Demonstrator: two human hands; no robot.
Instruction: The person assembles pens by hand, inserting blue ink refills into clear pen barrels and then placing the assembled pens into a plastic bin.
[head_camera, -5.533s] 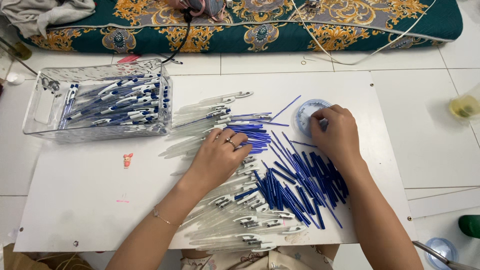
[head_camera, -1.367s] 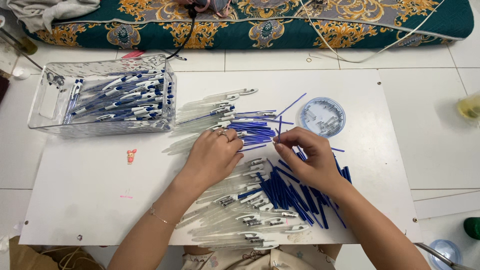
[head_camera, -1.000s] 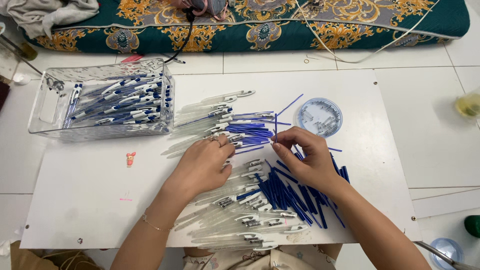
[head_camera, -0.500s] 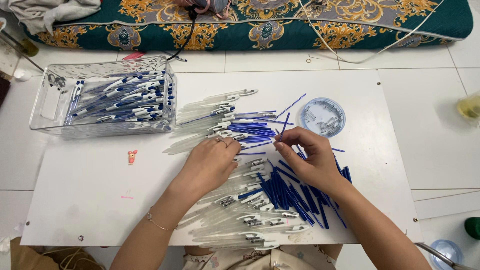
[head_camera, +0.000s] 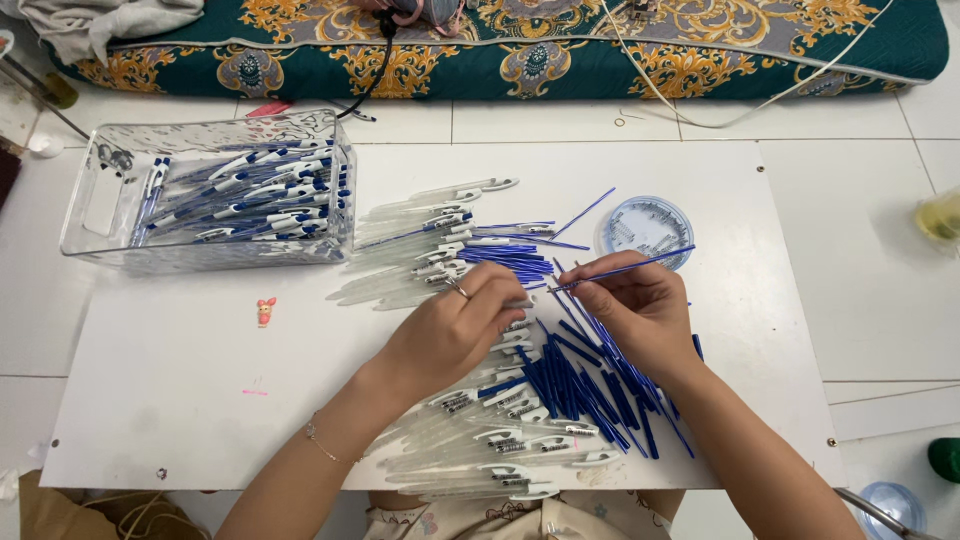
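Note:
My right hand (head_camera: 637, 312) pinches a thin blue pen refill (head_camera: 640, 266) that points up to the right, its near tip by my left hand. My left hand (head_camera: 455, 330) rests curled on the row of clear pen barrels (head_camera: 470, 440), fingers closed on one barrel at its tips. A heap of blue refills (head_camera: 585, 385) lies under my right wrist. More clear barrels with clips (head_camera: 430, 230) fan out above my hands, beside a smaller bunch of refills (head_camera: 510, 258).
A clear plastic bin (head_camera: 105, 200) at the left holds several assembled blue-and-white pens. A round clear lid with small springs (head_camera: 648, 228) sits at the upper right of the white board (head_camera: 180, 400). A patterned mattress (head_camera: 520, 40) lies beyond.
My right hand left the round lid, came back to the refill heap and lifted one refill. My left hand shifted slightly on the barrels.

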